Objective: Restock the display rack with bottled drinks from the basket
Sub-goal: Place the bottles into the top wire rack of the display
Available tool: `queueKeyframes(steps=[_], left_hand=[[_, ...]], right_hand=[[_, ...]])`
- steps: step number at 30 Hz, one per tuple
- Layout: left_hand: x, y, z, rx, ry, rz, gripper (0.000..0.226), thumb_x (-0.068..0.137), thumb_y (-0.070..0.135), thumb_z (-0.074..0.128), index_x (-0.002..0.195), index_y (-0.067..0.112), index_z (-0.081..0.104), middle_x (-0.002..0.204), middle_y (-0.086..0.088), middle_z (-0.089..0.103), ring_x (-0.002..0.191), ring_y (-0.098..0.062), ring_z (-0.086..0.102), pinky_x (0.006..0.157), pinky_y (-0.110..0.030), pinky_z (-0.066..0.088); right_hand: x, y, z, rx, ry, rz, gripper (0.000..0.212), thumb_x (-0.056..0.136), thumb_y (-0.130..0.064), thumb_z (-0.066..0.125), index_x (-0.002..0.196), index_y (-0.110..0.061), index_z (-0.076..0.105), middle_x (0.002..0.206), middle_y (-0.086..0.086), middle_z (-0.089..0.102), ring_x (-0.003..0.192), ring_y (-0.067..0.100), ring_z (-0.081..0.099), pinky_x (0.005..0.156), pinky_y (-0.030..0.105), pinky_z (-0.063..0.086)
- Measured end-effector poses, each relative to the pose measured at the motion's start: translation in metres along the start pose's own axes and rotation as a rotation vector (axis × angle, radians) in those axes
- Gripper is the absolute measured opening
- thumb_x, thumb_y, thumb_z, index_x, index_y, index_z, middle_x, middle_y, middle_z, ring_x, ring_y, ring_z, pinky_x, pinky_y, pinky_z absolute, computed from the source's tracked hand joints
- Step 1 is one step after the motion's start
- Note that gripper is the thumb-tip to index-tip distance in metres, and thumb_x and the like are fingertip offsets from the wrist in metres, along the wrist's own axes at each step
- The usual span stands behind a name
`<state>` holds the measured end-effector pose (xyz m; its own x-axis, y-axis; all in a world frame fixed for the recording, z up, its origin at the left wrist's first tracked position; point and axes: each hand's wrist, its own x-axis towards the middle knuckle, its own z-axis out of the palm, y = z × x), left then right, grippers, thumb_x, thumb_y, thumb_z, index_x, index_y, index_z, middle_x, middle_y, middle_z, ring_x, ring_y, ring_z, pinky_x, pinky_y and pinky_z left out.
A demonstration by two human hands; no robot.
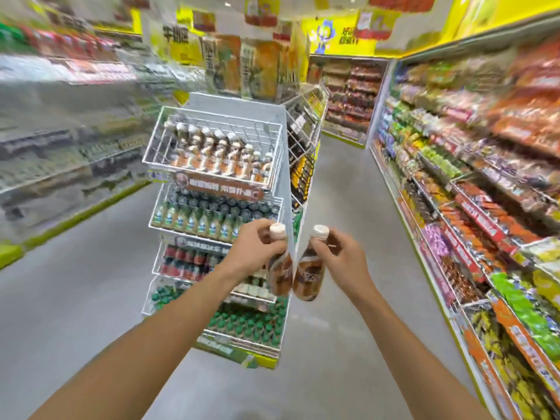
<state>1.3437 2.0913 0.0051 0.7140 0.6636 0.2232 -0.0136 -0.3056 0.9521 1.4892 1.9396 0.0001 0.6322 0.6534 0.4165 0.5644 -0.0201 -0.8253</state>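
2 bottles held up at the display rack (212, 119).
Left hand (254, 248) fingers grip the left bottle (280, 275); right hand (344, 257) fingers grip the right bottle (309, 277).

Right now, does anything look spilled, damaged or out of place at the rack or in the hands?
Nothing stands out. The left hand grips one capped bottle by its neck, the right hand grips a second bottle; both look intact. The top basket is only partly filled.
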Motion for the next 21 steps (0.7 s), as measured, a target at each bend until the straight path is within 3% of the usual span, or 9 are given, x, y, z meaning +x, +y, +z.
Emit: queueKeyframes(steps=[4,6,10,14,18,21], left_hand=[[0.025,-0.024,-0.061,0.01,0.135,-0.051,0.02,0.083,0.016,0.08,0.101,0.014,0.071,0.089,0.0,0.078,0.077,-0.004,0.073,0.069,-0.02,0.058],[0.041,-0.038,-0.088,0.03,0.165,-0.053,0.02,0.082,0.014,0.082,0.1,0.014,0.072,0.088,0.001,0.078,0.077,-0.004,0.073,0.071,-0.023,0.057],[0.085,-0.065,-0.148,0.057,0.141,-0.075,0.026,0.081,0.019,0.085,0.104,0.015,0.074,0.096,0.0,0.08,0.093,-0.016,0.075,0.085,-0.032,0.06],[0.149,-0.072,-0.206,0.067,0.137,-0.056,0.024,0.084,0.015,0.082,0.106,0.014,0.076,0.102,-0.002,0.08,0.101,-0.02,0.075,0.092,-0.035,0.06],[0.219,-0.07,-0.257,0.102,0.179,-0.013,0.023,0.084,0.011,0.081,0.107,0.015,0.076,0.104,-0.001,0.08,0.103,-0.019,0.075,0.091,-0.033,0.059],[0.261,-0.073,-0.292,0.103,0.225,-0.006,0.024,0.084,0.012,0.081,0.107,0.017,0.076,0.104,-0.001,0.08,0.1,-0.017,0.075,0.084,-0.027,0.06]], right_hand=[[0.044,-0.01,0.07,0.085,-0.159,-0.035,0.014,0.096,-0.016,0.072,0.109,-0.015,0.075,0.098,0.005,0.078,0.092,0.02,0.076,0.084,0.04,0.063],[0.07,-0.011,0.105,0.117,-0.247,-0.072,0.012,0.096,-0.019,0.072,0.108,-0.018,0.074,0.097,0.003,0.077,0.092,0.023,0.077,0.083,0.046,0.063],[0.126,-0.01,0.168,0.199,-0.371,-0.11,0.017,0.097,-0.027,0.071,0.114,-0.026,0.074,0.105,-0.006,0.078,0.098,0.012,0.075,0.081,0.028,0.062],[0.199,-0.01,0.221,0.257,-0.437,-0.128,0.017,0.099,-0.027,0.069,0.115,-0.024,0.075,0.108,-0.007,0.079,0.1,0.011,0.076,0.083,0.031,0.064],[0.276,-0.02,0.268,0.311,-0.481,-0.146,0.019,0.1,-0.03,0.068,0.118,-0.027,0.073,0.11,-0.008,0.079,0.099,0.009,0.076,0.081,0.032,0.065],[0.324,-0.026,0.3,0.328,-0.489,-0.129,0.016,0.1,-0.031,0.068,0.112,-0.042,0.069,0.107,-0.027,0.076,0.096,-0.004,0.074,0.072,0.014,0.059]])
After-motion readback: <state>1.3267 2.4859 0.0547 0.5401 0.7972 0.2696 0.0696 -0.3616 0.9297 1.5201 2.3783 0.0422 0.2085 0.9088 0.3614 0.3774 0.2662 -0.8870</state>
